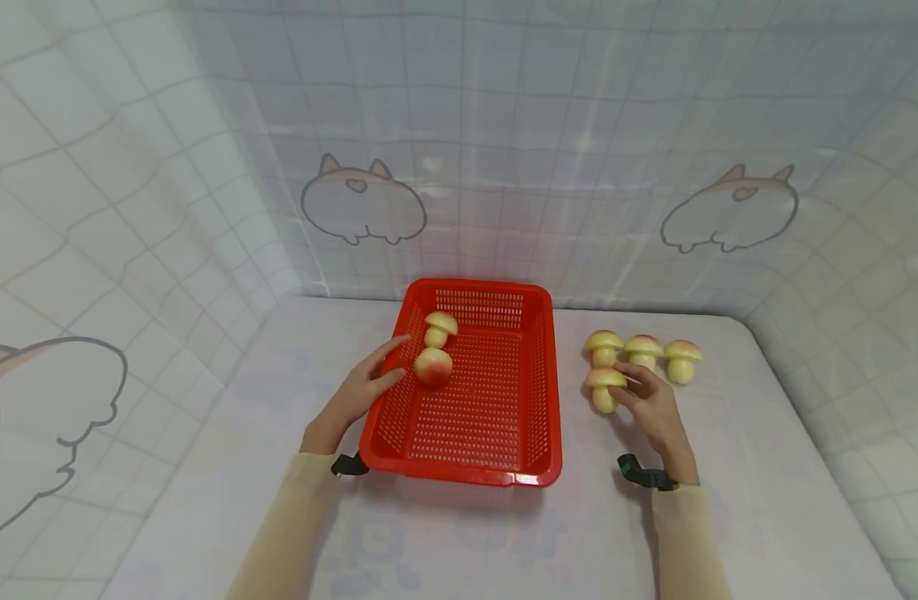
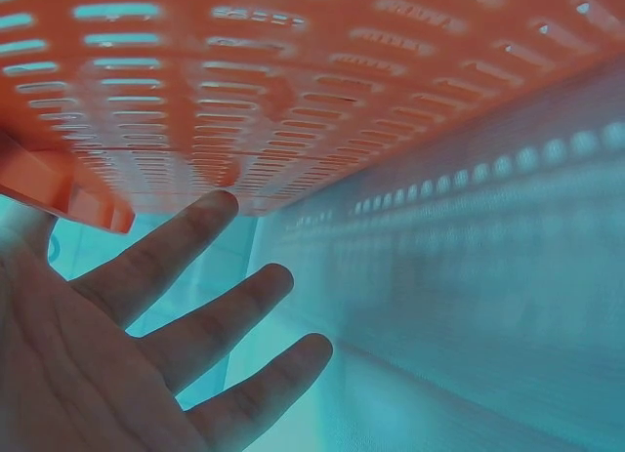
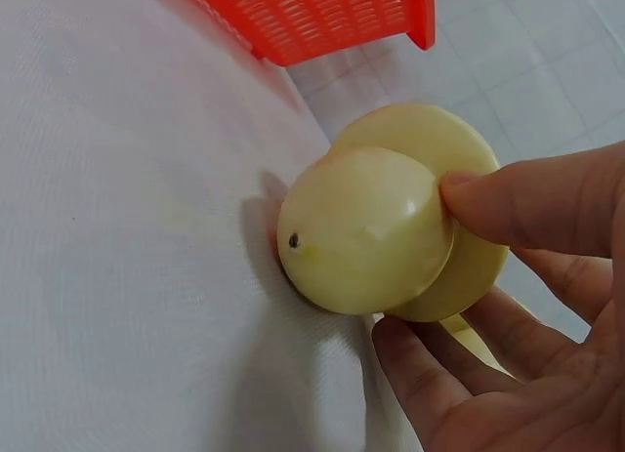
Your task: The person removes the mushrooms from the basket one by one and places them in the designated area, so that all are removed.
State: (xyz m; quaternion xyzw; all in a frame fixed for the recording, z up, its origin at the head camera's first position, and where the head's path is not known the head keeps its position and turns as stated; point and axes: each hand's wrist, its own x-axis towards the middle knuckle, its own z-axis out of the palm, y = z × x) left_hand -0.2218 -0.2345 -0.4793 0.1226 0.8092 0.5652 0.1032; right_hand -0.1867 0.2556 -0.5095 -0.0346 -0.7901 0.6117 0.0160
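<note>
Mushroom point(image 1: 605, 390) in the right hand point(image 1: 654, 410) is pinched by thumb and fingers, to the right of the red basket point(image 1: 462, 473) and near three more mushrooms point(image 1: 682, 362) on the worktop point(image 1: 444, 542). The left hand point(image 1: 356, 393) is loose, with straight fingers at the basket's left side, and inside lie another mushroom point(image 1: 441, 328) and a round yellow-red thing point(image 1: 432, 367)

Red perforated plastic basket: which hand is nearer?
Left. The left hand is at the left rim of the basket; the right hand is farther, to its right, holding a yellow mushroom-shaped object.

Middle back mushroom point(image 1: 643, 344) partly hidden behind right hand point(image 1: 656, 406).
</note>
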